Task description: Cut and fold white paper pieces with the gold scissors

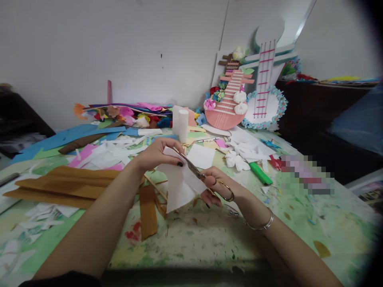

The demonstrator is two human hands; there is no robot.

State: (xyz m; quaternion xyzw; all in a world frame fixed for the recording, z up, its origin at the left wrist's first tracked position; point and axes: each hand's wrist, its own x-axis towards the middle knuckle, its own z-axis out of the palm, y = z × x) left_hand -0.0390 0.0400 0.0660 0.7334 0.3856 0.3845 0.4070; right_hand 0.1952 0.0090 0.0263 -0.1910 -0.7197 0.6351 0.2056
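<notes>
My left hand (157, 153) pinches the top edge of a white paper sheet (179, 187) and holds it up over the table. My right hand (217, 185) is closed through the gold handles of a pair of scissors (206, 179). The blades point up and left into the paper near my left fingers. A silver bangle (261, 223) sits on my right wrist. Below the paper lie brown paper strips (148, 211) and a thin wooden stick (155, 187).
Brown crepe paper (66, 183) lies at left, blue sheets (74, 135) behind. White rolls (182, 123), paper flowers (131, 115), a pink paper guitar (229, 103) and a white one (265, 95) stand at the back. A green marker (260, 173) and white scraps lie right. The paint-stained table (209, 239) edge is near me.
</notes>
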